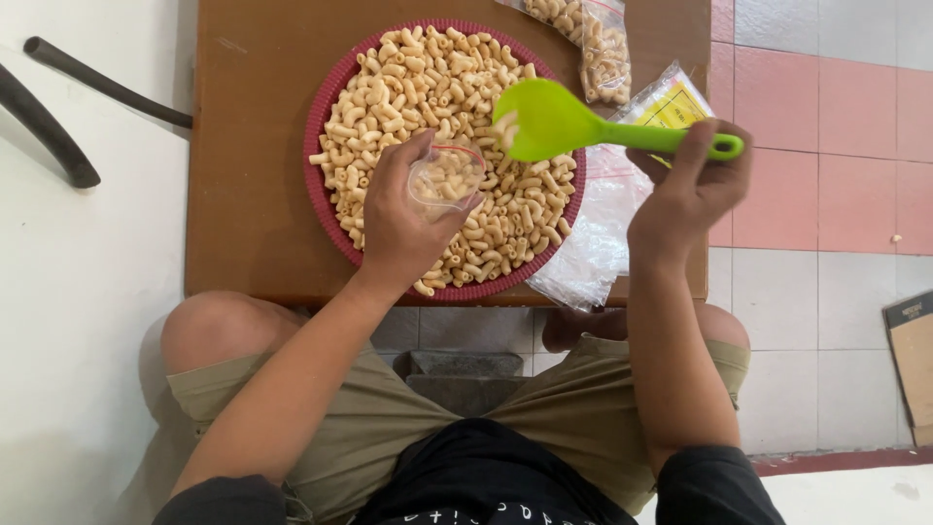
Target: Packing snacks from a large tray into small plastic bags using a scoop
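A round dark-red tray heaped with pale macaroni sits on a low brown wooden table. My left hand holds a small clear plastic bag, partly filled with macaroni, upright over the tray. My right hand grips the handle of a lime-green plastic spoon. The spoon's bowl is tilted just above the bag's mouth, with a few pieces at its edge.
A pile of empty clear bags lies on the table right of the tray. Filled macaroni bags lie at the table's far edge. My knees are under the table. Black tubes rest at left; a cardboard box at right.
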